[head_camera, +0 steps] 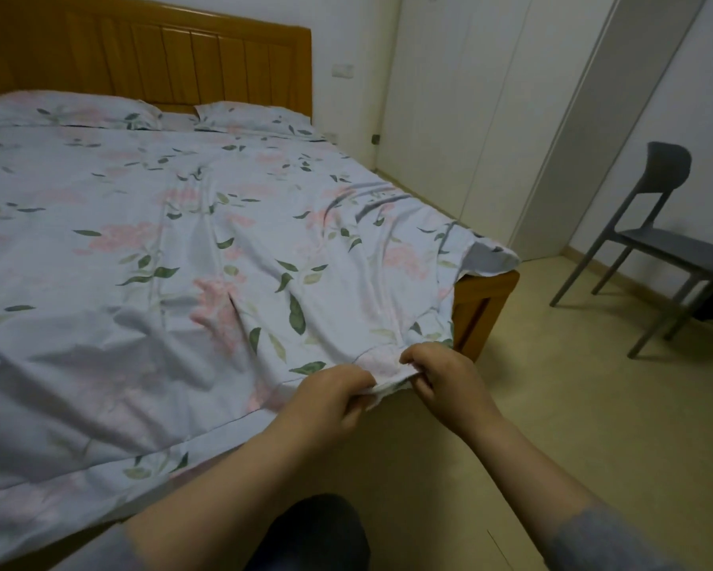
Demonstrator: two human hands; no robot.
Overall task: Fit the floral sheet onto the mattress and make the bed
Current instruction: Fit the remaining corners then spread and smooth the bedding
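The floral sheet [173, 249], pale blue with pink flowers and green leaves, lies spread and wrinkled over the whole bed. Its near edge hangs over the foot of the bed. My left hand [330, 395] grips that edge from the left, fingers curled round the cloth. My right hand [441, 379] pinches the same bunched edge just to the right, close to the bed's near right corner. At the far right corner the sheet is folded back and shows its grey underside [488, 259]. Two floral pillows [256, 117] lie at the headboard.
The wooden headboard [161, 55] stands at the back and the wooden bed frame corner [484, 298] shows at the right. A grey chair [655, 245] stands by the right wall. White wardrobe doors [461, 96] line the far wall. Beige floor lies to the right of the bed.
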